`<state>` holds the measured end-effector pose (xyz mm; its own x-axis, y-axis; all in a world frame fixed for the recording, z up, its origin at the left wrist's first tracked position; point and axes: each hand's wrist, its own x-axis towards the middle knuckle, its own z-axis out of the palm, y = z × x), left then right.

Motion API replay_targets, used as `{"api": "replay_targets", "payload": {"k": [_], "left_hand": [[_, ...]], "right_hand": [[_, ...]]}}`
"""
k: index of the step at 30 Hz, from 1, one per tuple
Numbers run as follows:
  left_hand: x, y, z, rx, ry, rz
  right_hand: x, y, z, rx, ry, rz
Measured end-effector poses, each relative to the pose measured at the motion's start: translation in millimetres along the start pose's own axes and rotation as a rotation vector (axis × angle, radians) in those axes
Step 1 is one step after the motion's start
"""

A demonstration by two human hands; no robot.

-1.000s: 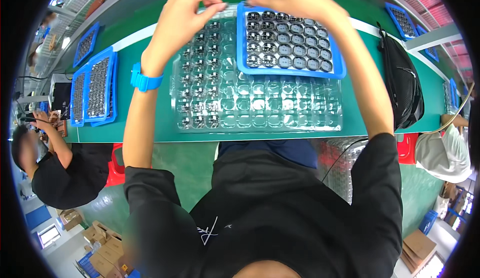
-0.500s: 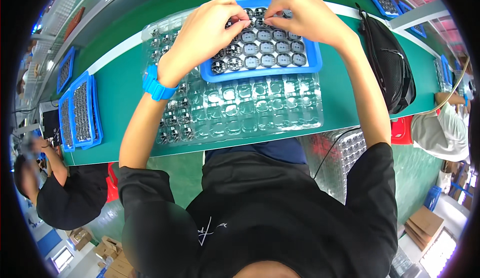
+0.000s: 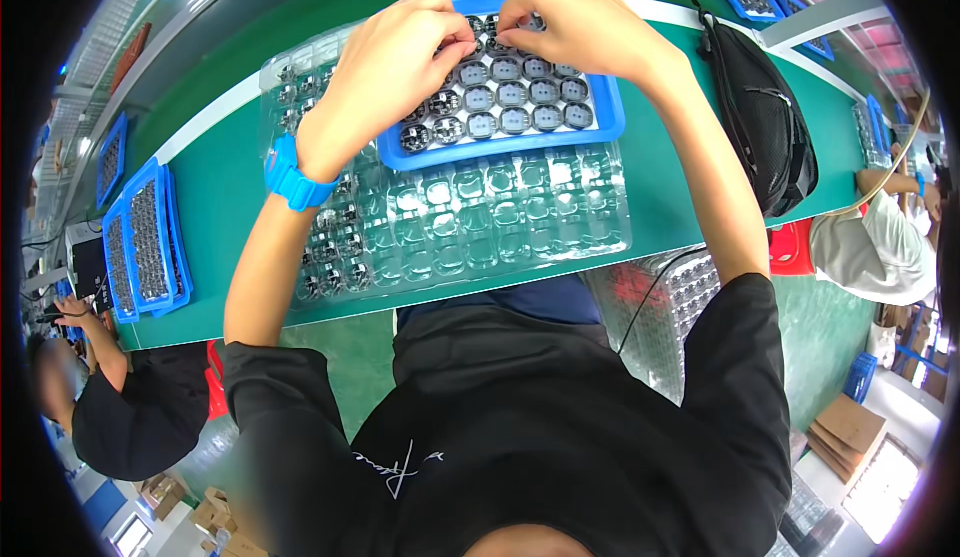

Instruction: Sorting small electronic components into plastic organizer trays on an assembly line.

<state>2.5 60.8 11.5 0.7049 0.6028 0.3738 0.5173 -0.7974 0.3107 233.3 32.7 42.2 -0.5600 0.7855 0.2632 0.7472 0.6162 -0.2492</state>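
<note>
A blue tray [image 3: 520, 144] holds rows of small rounded parts [image 3: 511, 94], some grey-topped and some dark and shiny. Over its far rows, my left hand [image 3: 400, 62] pinches thumb and forefinger together at the dark parts. My right hand [image 3: 575, 19] faces it from the other side, its fingers closed in a pinch too. The fingertips hide whatever may be between them. Under the blue tray lies a clear plastic blister tray [image 3: 480, 222], with similar dark parts [image 3: 335, 242] in pockets along its left side.
A black backpack [image 3: 765, 117] lies on the green table [image 3: 670, 172] at the right. More filled blue trays [image 3: 150, 242] are stacked at the left. Two people [image 3: 140, 407] [image 3: 865, 242] sit at either side. Stacked clear trays [image 3: 655, 307] stand below the table edge.
The view has shifted slightly, so the tray and both hands appear a little further left. Both hands stay pinched over the tray's far rows.
</note>
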Motion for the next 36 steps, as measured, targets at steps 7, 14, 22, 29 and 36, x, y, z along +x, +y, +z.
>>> {"api": "replay_targets", "payload": {"k": [7, 14, 22, 29, 36], "left_hand": [[1, -5, 8, 0.130, 0.069, 0.174], [-1, -10, 14, 0.143, 0.151, 0.235], [-4, -8, 17, 0.180, 0.106, 0.171], [-3, -11, 20, 0.156, 0.151, 0.184], [-8, -29, -4, 0.016, 0.155, 0.157]], "right_hand": [[2, -5, -1, 0.013, -0.006, 0.015], [0, -1, 7, 0.041, -0.013, -0.008], [2, -2, 15, -0.031, 0.011, -0.014], [3, -2, 17, -0.073, -0.013, 0.005], [7, -2, 18, -0.124, -0.043, -0.038]]}}
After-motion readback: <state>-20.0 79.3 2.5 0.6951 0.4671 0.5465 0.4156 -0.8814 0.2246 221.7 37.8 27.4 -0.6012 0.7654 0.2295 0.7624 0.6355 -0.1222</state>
